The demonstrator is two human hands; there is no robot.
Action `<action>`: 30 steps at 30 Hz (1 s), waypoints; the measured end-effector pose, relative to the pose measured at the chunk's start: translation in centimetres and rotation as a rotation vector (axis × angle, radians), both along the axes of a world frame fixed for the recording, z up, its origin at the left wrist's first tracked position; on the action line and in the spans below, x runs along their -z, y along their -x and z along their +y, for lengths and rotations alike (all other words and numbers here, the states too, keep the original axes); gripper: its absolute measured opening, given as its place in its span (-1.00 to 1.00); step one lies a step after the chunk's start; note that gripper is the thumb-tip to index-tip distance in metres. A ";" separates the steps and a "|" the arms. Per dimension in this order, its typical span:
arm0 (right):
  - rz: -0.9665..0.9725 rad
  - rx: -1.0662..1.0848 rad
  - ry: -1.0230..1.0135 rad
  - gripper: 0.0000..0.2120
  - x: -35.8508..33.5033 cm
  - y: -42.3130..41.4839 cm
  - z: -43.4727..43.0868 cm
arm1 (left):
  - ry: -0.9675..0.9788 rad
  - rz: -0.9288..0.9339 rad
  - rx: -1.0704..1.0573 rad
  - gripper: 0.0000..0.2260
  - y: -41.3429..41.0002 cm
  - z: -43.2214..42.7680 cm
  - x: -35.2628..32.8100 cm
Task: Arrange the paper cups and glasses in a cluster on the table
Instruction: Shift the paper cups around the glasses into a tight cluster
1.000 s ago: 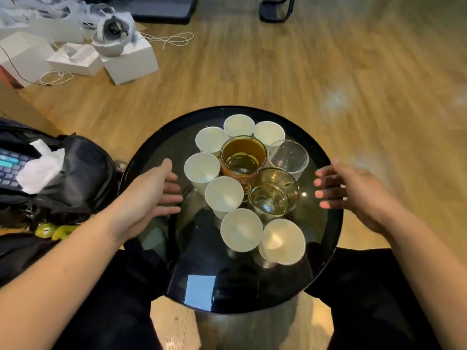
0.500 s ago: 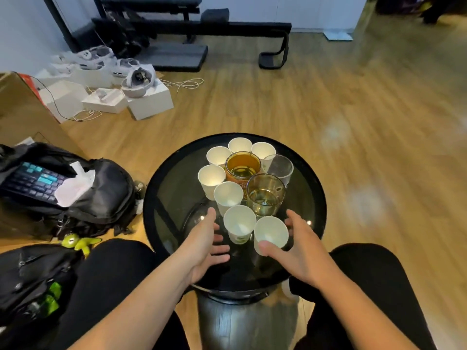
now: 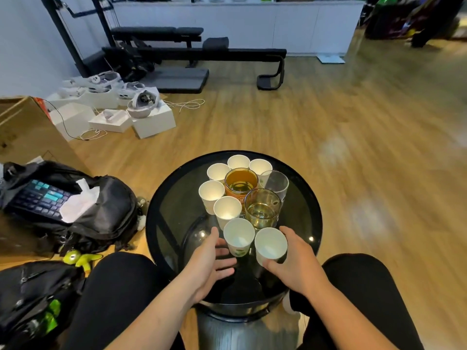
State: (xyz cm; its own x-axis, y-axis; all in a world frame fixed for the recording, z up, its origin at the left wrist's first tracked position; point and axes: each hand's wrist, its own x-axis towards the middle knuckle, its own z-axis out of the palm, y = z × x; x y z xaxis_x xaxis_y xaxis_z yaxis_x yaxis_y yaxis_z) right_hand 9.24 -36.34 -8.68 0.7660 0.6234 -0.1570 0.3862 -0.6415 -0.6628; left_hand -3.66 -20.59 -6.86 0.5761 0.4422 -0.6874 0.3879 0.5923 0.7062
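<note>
Room: wood floor (image 3: pixel 353 137); weight bench (image 3: pixel 199 50) by the far wall; white boxes (image 3: pixel 151 123) on the floor to your left, a headset (image 3: pixel 142 102) on one of them.
Left side: black backpack (image 3: pixel 106 205) near the table, with a keyboard (image 3: pixel 38 198) and a white tissue (image 3: pixel 80 202) lying on it.
Surface: round black glass table (image 3: pixel 161 218), right in front of you between your knees.
Paper cups: seven white paper cups (image 3: pixel 211 193), all upright with mouths up, packed together from the far edge to the middle of the table.
Glasses: three glasses (image 3: pixel 262 205) inside the group. An amber one sits at the centre, a clear one just right of it, and a tinted one with some liquid is nearer you. They stand tight against the cups around them.
Near pair: near-left paper cup (image 3: pixel 238 234) and near-right paper cup (image 3: pixel 271 242) stand side by side at your end of the cluster, just in front of the tinted glass.
Left hand: your left hand (image 3: pixel 209 261) has its fingers straight and spread and holds nothing. The fingertips are just beside the base of the near-left paper cup; contact can't be told.
Right hand: your right hand (image 3: pixel 295 263) is curled round the near-right paper cup, thumb on its near side and fingers on its right side. The cup is upright; whether it is lifted off the glass can't be told.
</note>
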 end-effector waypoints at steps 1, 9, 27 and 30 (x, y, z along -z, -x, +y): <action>0.001 0.007 -0.001 -0.11 0.0 0.0 0.0 | -0.005 -0.002 0.002 -0.56 0.0 0.0 0.0; 0.014 0.016 -0.006 -0.06 0.4 -0.2 0.1 | -0.041 0.003 0.003 -0.61 0.1 0.0 0.0; 0.125 0.034 -0.088 0.09 0.4 -0.7 -0.8 | -0.165 0.046 -0.064 -0.62 0.5 0.1 -0.1; 0.146 0.035 -0.109 0.08 0.4 -0.7 -1.0 | -0.174 0.055 -0.087 -0.63 0.7 0.3 -0.2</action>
State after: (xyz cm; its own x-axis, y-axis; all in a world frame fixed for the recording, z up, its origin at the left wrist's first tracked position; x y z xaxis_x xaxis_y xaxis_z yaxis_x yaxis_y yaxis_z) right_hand 9.98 -37.33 -9.12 0.7619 0.6158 -0.2008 0.2596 -0.5743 -0.7764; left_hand -4.34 -20.28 -6.71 0.4945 0.6035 -0.6255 0.3811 0.4962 0.7801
